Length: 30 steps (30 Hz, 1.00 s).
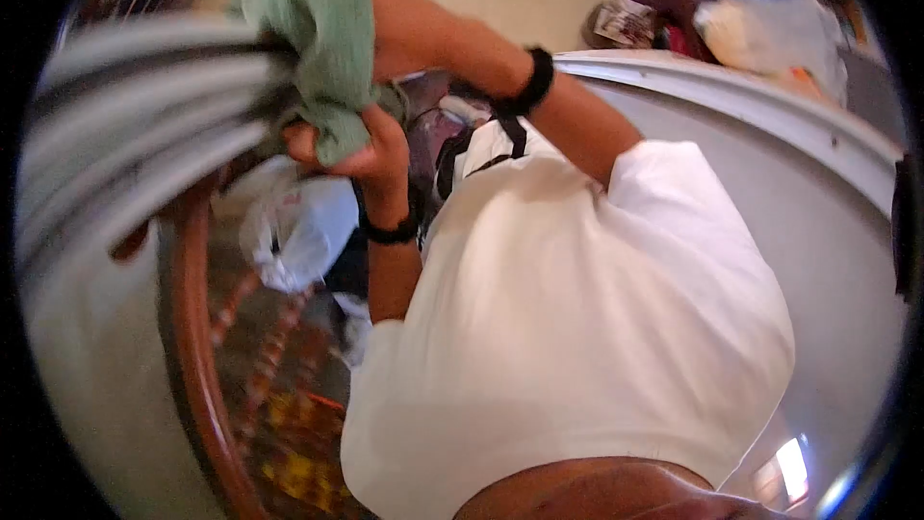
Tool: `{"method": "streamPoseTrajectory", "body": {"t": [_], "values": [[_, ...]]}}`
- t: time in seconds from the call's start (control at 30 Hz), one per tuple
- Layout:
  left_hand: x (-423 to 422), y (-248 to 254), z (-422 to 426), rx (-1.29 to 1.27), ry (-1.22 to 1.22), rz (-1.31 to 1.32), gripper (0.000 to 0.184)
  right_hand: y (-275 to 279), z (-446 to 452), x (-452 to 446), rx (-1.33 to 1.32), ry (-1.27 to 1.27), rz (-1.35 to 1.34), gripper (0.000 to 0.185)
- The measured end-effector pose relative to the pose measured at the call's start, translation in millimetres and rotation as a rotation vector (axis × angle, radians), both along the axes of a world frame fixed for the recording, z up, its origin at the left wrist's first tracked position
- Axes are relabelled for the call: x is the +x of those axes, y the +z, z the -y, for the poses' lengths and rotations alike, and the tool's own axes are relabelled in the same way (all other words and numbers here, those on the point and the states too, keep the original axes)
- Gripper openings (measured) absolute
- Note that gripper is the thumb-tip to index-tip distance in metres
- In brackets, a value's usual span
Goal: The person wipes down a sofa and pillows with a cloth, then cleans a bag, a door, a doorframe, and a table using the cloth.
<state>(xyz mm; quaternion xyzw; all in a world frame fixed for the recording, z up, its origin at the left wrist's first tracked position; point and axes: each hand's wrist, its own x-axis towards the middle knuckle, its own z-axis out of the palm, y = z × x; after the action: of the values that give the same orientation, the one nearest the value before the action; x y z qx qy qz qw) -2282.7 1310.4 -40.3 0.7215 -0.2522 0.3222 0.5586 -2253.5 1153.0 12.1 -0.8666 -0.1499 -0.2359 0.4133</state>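
A green cloth (pixel 332 39) hangs bunched between my two hands against a pale grey, ridged edge (pixel 164 106) at the left. My right hand (pixel 390 24) presses the upper part of the cloth, and its fingers are mostly hidden under the fabric. Lower down, my left hand (pixel 377 146) is closed round the cloth's bottom end, with fingertips showing beside it. Motion blurs the ridged edge. Both wrists carry black bands.
Below the hands are a brown wooden rail (pixel 199 327) and a white plastic bag (pixel 303 226). A pale ledge (pixel 731 101) curves along the right. Beyond it lie a filled translucent bag (pixel 770 34) and several dark items.
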Motion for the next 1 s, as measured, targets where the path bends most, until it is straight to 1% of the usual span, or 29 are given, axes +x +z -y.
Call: {"method": "streamPoseTrajectory", "body": {"t": [0.03, 0.07, 0.1, 0.2, 0.27, 0.3, 0.33, 0.37, 0.4, 0.47, 0.5, 0.53, 0.6, 0.63, 0.7, 0.73, 0.8, 0.83, 0.93, 0.97, 1.0], "values": [[-0.9, -9.1, 23.8, -0.146, -0.100, -0.060, 0.049, 2.7, 15.1, -18.6, -0.028, -0.075, 0.000, 0.037], [-1.2, -14.3, 41.9, -0.170, -0.152, -0.079, 0.049, 3.3, 30.3, -46.5, -0.102, -0.149, -0.072, 0.036], [-2.8, -19.3, 50.7, 0.038, -0.416, -0.330, 0.047, 0.2, 42.5, -76.4, -0.167, -0.206, -0.158, 0.035], [16.4, -61.3, 100.9, 0.318, -0.988, -0.596, 0.039, -8.1, 88.0, -151.0, -0.246, -0.358, -0.211, 0.035], [7.2, -22.5, 155.5, 0.516, -1.096, -0.632, 0.040, 2.3, 99.0, -198.1, -0.145, -0.583, -0.329, 0.036], [5.0, -11.9, 182.6, 0.508, -1.226, -0.620, 0.036, 11.5, 100.4, -218.4, -0.148, -0.618, -0.338, 0.036], [-0.7, -5.8, 208.2, 0.507, -1.256, -0.614, 0.036, 20.9, 101.3, -235.8, -0.089, -0.787, -0.298, 0.038], [-7.6, -0.1, 233.7, 0.446, -1.330, -0.653, 0.037, 29.8, 102.2, -250.8, -0.028, -0.955, -0.251, 0.040], [-16.3, 5.1, 260.1, 0.387, -1.402, -0.690, 0.037, 36.6, 102.8, -267.1, -0.031, -0.985, -0.246, 0.040], [-39.0, 15.3, 309.2, 0.245, -1.598, -0.395, 0.036, 43.0, 102.7, -291.7, -0.307, -1.383, -0.026, 0.045], [-58.0, 31.1, 326.6, 0.196, -1.688, -0.322, 0.034, 48.7, 106.8, -306.6, -0.402, -1.545, 0.066, 0.046], [-74.7, 52.0, 342.2, 0.141, -1.774, -0.249, 0.033, 54.2, 108.9, -319.7, -0.450, -1.650, 0.114, 0.046], [-104.1, 87.2, 364.6, 0.123, -1.974, -0.240, 0.031, 62.3, 110.6, -345.2, -0.454, -1.805, 0.082, 0.047], [-119.0, 88.9, 371.4, 0.137, -2.000, -0.256, 0.031, 62.7, 112.3, -358.2, -0.432, -1.861, 0.022, 0.048], [-141.5, 96.7, 397.5, 0.136, -2.199, -0.147, 0.033, 57.0, 114.2, -379.6, -0.409, -1.941, -0.115, 0.049], [-140.7, 100.5, 404.0, 0.121, -2.212, -0.138, 0.033, 53.9, 111.1, -386.8, -0.386, -1.963, -0.172, 0.049], [-129.8, 105.8, 411.2, 0.295, -2.339, -0.265, 0.036, 48.2, 100.7, -395.0, -0.328, -1.994, -0.274, 0.050], [-127.2, 108.1, 420.6, 0.299, -2.340, -0.258, 0.036, 45.2, 94.3, -398.1, -0.296, -2.005, -0.306, 0.051], [-119.9, 106.9, 432.0, 0.520, -2.425, -0.297, 0.038, 39.6, 74.3, -399.9, -0.186, -2.032, -0.412, 0.052], [-120.4, 104.3, 433.9, 0.530, -2.435, -0.303, 0.038, 36.9, 72.2, -398.2, -0.155, -2.034, -0.440, 0.053], [-119.0, 98.4, 435.6, 0.674, -2.467, -0.294, 0.037, 35.8, 66.5, -395.7, -0.126, -2.042, -0.468, 0.053]]}}
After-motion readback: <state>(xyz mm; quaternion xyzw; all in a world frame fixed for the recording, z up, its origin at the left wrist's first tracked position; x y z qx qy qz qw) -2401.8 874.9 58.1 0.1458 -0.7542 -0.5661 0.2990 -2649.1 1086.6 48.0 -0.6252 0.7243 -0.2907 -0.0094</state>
